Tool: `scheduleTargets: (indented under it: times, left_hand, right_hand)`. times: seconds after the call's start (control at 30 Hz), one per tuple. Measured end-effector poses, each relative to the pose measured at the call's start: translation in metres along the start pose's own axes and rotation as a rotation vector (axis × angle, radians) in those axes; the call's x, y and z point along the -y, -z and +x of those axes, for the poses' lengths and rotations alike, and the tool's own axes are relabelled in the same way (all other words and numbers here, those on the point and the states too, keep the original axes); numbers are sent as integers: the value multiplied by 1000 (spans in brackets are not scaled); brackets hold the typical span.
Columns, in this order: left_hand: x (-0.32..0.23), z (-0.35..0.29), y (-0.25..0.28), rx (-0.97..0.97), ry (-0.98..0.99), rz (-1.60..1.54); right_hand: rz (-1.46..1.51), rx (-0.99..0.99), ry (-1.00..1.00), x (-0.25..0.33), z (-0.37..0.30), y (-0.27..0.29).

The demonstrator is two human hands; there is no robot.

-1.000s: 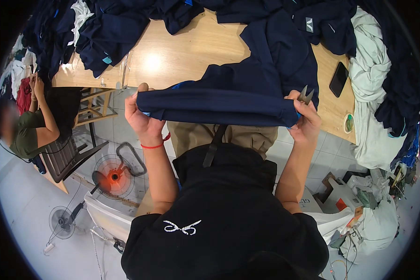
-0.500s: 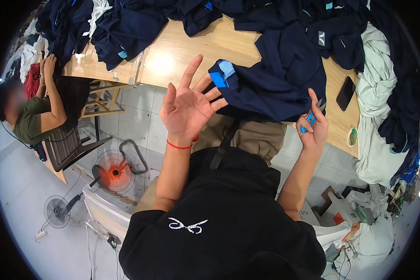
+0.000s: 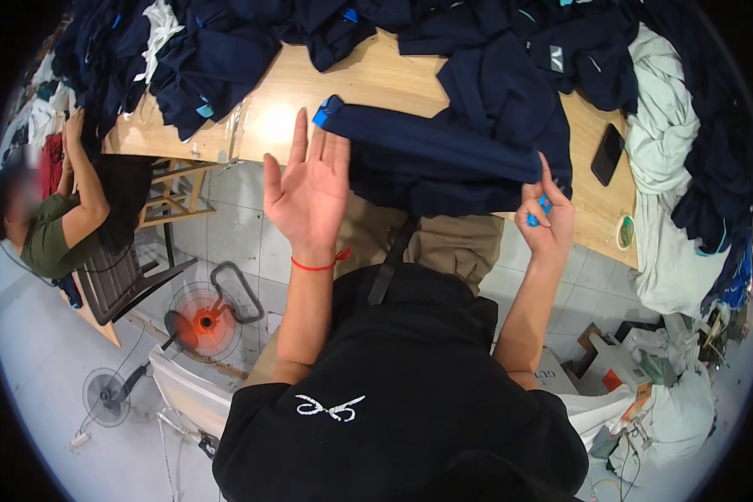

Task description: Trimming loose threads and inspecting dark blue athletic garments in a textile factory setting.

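Observation:
A navy garment (image 3: 427, 180) lies across the table's front edge, one long part stretched sideways between my hands. At its left end is a bright blue patch (image 3: 325, 114). My left hand (image 3: 314, 188) is open, palm up with fingers extended, its fingertips next to that blue end; whether some fingers reach under the cloth is hidden. My right hand (image 3: 548, 219) is closed around small blue-handled snips (image 3: 535, 217), their blades out of sight. Its extended index finger touches the right end of the stretched cloth.
More navy garments (image 3: 217, 75) are heaped along the far side of the wooden table (image 3: 376, 71). A black phone (image 3: 608, 155) lies at the right, beside pale cloth (image 3: 657, 159). Another person (image 3: 67, 217) sits at the left. Fans (image 3: 205, 322) stand on the floor.
My left hand has turned, its fingers now straighter and closer together. The garment's blue end has shifted left and up, and the cloth is drawn straighter. The snips' blade no longer shows.

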State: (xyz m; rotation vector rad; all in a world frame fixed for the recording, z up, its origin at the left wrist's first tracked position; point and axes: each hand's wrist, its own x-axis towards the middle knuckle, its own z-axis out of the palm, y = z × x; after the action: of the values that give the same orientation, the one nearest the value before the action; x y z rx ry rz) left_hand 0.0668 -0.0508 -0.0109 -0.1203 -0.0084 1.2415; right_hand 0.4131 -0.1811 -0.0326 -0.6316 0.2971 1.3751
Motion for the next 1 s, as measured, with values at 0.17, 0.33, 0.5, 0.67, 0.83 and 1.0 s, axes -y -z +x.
scheduleTargets:
  times: [0.17,0.33,0.5,0.67,0.83,1.0]
  left_hand:
    - [-21,-6,24,-165,-88,-195]
    - [-29,-4,28,-192,-101,-226]
    - [-29,-3,25,-198,-100,-171]
    - [-22,-2,34,-226,-161,356]
    - [20,-9,-7,-277,-148,779]
    - [48,-13,-29,-195,-83,765]
  right_hand:
    - [154,-76,0,-14,-8,-30]
    - [153,-42,10,-16,-10,-26]
    - [119,-72,13,-21,-15,-46]
    - [-157,44,44,-20,-8,-30]
    - [-1720,-274,924,-38,-17,-45]
    - [-1509,-201,749,-59,-40,-93]
